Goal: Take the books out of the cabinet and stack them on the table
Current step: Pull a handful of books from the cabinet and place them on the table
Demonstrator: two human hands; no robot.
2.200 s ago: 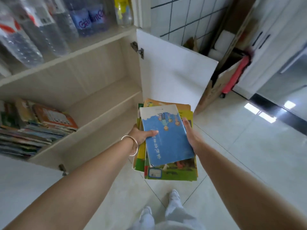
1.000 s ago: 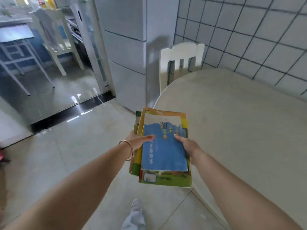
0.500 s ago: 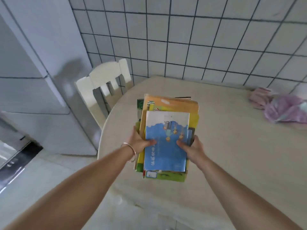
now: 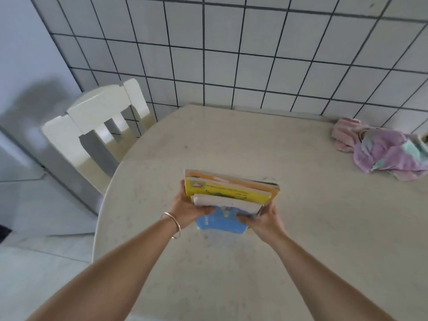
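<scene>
Both hands clasp a stack of books (image 4: 231,195) from either side, over the pale round surface (image 4: 301,239): the left hand (image 4: 188,208) grips the left edge, the right hand (image 4: 264,220) the right, thumbs on the blue cover. Whether the stack touches the surface is unclear. A crumpled pink cloth (image 4: 384,151) lies well apart at the far right; 1 white chair (image 4: 97,117) stands beside the surface's left rim, against the tiled wall (image 4: 231,54).
</scene>
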